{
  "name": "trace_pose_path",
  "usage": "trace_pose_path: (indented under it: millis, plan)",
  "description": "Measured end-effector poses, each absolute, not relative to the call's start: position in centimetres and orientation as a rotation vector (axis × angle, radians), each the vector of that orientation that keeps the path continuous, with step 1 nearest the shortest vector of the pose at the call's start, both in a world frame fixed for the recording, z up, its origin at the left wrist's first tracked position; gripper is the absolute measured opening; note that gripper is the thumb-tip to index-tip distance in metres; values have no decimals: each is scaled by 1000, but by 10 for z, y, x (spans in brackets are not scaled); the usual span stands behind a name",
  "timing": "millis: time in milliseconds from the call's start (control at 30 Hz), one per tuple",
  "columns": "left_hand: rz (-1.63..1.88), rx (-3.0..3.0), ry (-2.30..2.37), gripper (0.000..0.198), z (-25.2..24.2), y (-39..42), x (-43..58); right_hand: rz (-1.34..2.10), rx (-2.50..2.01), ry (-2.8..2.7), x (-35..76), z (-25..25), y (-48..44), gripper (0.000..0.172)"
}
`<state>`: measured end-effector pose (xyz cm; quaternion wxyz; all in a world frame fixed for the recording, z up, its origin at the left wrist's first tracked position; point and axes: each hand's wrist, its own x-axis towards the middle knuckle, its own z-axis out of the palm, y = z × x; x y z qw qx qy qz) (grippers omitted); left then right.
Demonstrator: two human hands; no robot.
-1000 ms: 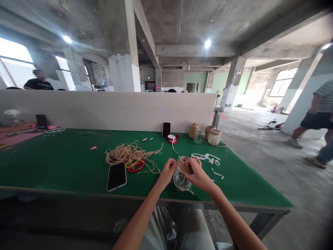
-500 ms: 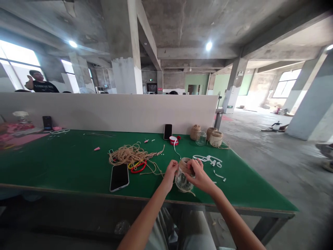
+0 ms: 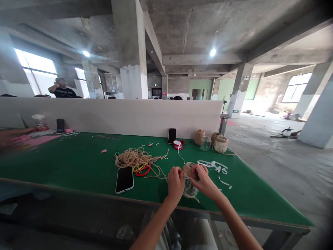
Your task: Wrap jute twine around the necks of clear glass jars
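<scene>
I am winding jute twine around the neck of the glass jar [image 3: 189, 187], my right hand [image 3: 205, 181] gripping its wrapped top. My left hand [image 3: 176, 183] pinches the twine beside it; next I judge the strand needs pulling snug around.

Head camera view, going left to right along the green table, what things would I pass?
Pink mat → upright dark phone → pink scrap → flat phone → red ring → left hand → right hand → twine-wrapped jar.
</scene>
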<state>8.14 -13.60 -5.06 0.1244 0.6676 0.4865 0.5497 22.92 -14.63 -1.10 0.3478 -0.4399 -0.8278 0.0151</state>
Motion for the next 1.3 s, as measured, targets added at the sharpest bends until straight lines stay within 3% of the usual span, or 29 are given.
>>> trace_pose_path:
  millis: [400,1300]
  plan:
    - [1554,2276,1343,3,-41,-155,78,67,-1156,-2156,230,-6,-147,12]
    - [1225,2449,1574,9,-14,-157,76,132,-1109,-2186,236,-8,-145,8]
